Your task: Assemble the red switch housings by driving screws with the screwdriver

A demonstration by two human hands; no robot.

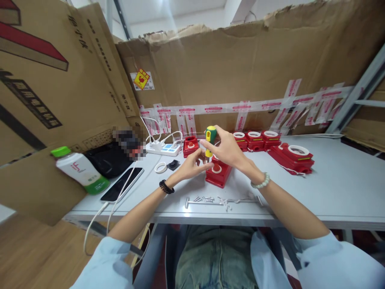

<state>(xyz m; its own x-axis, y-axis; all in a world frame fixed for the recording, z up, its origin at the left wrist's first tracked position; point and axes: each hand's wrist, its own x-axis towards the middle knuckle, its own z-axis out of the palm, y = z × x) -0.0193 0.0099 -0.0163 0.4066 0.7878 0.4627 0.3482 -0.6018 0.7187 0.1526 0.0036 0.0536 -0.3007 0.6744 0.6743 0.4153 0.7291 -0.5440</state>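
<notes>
My right hand (225, 146) grips a screwdriver (211, 134) with a green and yellow handle, held upright over a red plastic housing (217, 176). My left hand (192, 163) is at the housing's left side, its fingers curled and its thumb reaching to the lower end of the screwdriver. What lies between those fingers is too small to make out. A round red button sits in a white ring on the near part of the housing; my hands partly cover its far part. Several loose screws (207, 199) lie in front of it.
Metal T-shaped rods (204, 203) lie near the table's front edge. Behind are another red housing (190, 146), a white ring (160, 167), a black part (173, 164) and a power strip (164, 149). More red housings (291, 158) stand right. A phone (123, 184) and bottle (81, 170) are left.
</notes>
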